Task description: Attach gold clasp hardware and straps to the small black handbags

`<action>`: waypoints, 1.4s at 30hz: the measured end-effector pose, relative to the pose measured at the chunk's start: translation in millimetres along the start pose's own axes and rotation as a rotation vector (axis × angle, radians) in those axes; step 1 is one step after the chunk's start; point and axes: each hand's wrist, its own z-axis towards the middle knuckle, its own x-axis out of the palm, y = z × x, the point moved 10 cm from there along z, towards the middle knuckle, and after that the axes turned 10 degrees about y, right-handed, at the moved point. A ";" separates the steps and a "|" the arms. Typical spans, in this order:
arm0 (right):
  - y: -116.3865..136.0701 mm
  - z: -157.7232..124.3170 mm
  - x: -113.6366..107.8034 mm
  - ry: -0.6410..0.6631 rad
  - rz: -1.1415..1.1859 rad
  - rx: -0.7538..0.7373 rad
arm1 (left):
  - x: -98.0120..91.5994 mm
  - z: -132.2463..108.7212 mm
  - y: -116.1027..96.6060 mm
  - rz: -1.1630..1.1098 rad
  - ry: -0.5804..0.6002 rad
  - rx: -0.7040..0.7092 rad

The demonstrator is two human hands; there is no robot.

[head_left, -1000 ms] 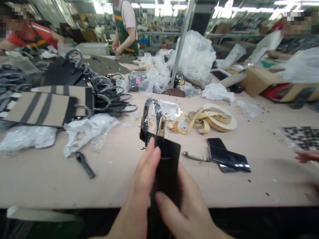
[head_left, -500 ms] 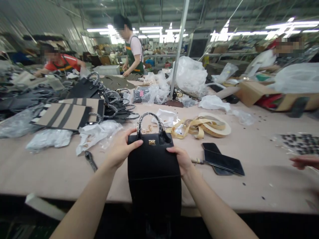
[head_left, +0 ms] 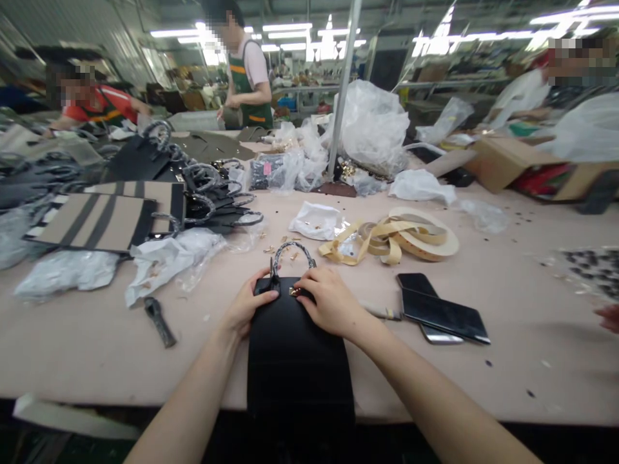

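Observation:
A black handbag (head_left: 297, 361) lies across the table's front edge, its near part reaching down over it. Its wrapped top handle (head_left: 294, 246) arches away from me. My left hand (head_left: 245, 303) grips the bag's upper left corner, thumb on the front and fingers behind. At the small gold clasp (head_left: 293, 292), my right hand (head_left: 325, 298) has its bent fingers closed on the metal piece, partly covering it. Small gold fittings (head_left: 269, 249) are scattered just beyond the bag. A dark hand tool (head_left: 159, 322) lies to the left, its exact kind unclear.
Black and striped bag pieces (head_left: 91, 222) pile up at left beside crumpled plastic (head_left: 164, 261). A roll of yellowish tape (head_left: 425, 238) and two stacked phones (head_left: 445, 316) lie right. A metal pole (head_left: 344, 96) rises behind. Another person's hand (head_left: 608, 318) shows at the right edge.
My right hand has moved from the bag's right edge up and left onto the gold clasp. My left hand keeps its hold. The camera view has shifted slightly.

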 end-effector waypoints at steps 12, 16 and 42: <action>-7.3 7.5 43.6 0.183 -0.037 -0.112 | -7.1 8.6 21.9 0.045 0.032 -0.120; -6.3 6.1 47.3 0.218 -0.010 -0.210 | -8.9 10.5 23.1 0.100 0.028 -0.134; -115.3 -36.6 38.5 -0.143 0.894 0.580 | -14.2 4.1 25.7 0.140 -0.028 -0.173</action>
